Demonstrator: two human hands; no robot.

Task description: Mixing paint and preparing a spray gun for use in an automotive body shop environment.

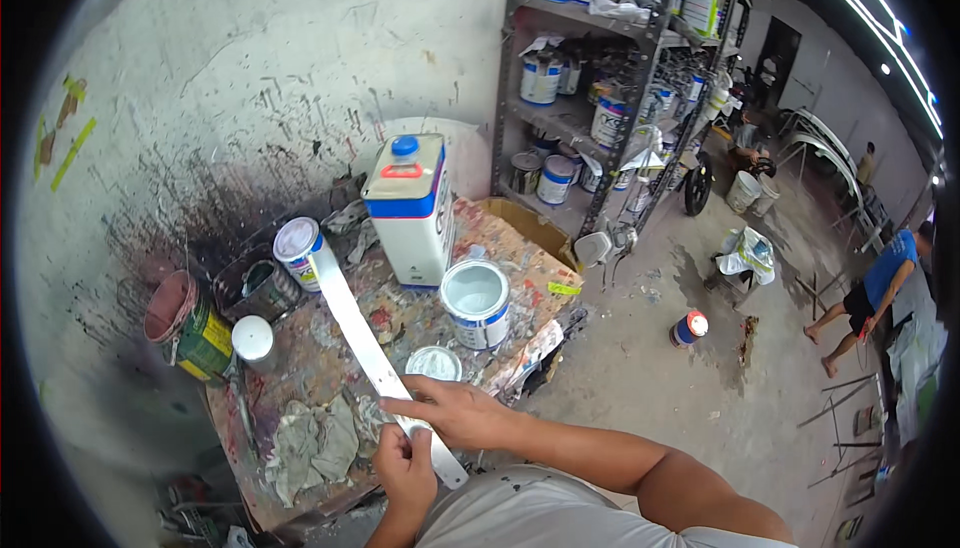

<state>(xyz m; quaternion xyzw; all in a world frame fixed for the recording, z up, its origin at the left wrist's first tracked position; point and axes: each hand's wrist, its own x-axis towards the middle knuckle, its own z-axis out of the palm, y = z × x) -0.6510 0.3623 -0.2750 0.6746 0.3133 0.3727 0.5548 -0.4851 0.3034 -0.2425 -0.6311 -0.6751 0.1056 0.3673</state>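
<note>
A long, flat, pale strip [355, 323] slants across the workbench, its far end next to a small paint can [298, 241] with a white lid. My left hand [405, 473] is closed on the strip near its close end, thumb bent against it. My right hand [455, 414] grips it just above, its fingers reaching across the strip. Beyond the right hand is a small can [434, 363] with a pale top, partly hidden by that hand. An open paint can [476, 293] with pale grey contents stands farther off, next to a tall rectangular canister [410, 210] with a blue cap.
On the bench's left are a green bucket [190, 333], a white-topped container [253, 338] and a crumpled cloth [312, 443]. A metal shelf [567, 118] of cans stands behind. A can [690, 328] sits on the floor; another person [885, 283] is at far right.
</note>
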